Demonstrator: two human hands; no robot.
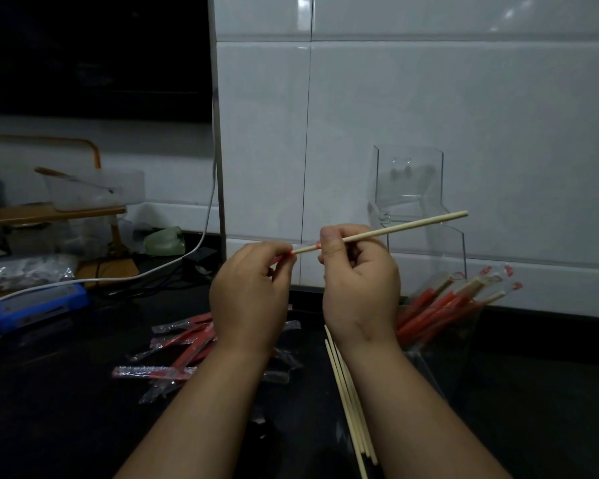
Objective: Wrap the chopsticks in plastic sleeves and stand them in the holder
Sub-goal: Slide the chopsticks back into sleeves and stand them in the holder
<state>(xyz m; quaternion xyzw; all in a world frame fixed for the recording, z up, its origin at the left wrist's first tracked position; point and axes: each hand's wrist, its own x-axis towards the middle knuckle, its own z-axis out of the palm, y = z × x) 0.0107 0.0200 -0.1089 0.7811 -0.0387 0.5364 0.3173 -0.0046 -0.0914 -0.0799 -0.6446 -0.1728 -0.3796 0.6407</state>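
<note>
Midway through the job, my right hand point(358, 271) grips a bare chopstick point(395, 230) in front of the clear holder point(426, 243) while my left hand point(253, 288) pinches a sleeve point(286, 256) at its tip; wrapped pairs point(440, 305) already stand below the holder, bare sticks point(348, 399) waiting.

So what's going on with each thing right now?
Left hand: pinching a red sleeve at the chopstick's tip.
Right hand: gripping the chopstick, mostly bare, tilted up to the right.
Bare chopsticks: lying flat on the counter.
Empty sleeves: scattered flat.
Clear holder: holds wrapped chopsticks, leaning.
</note>
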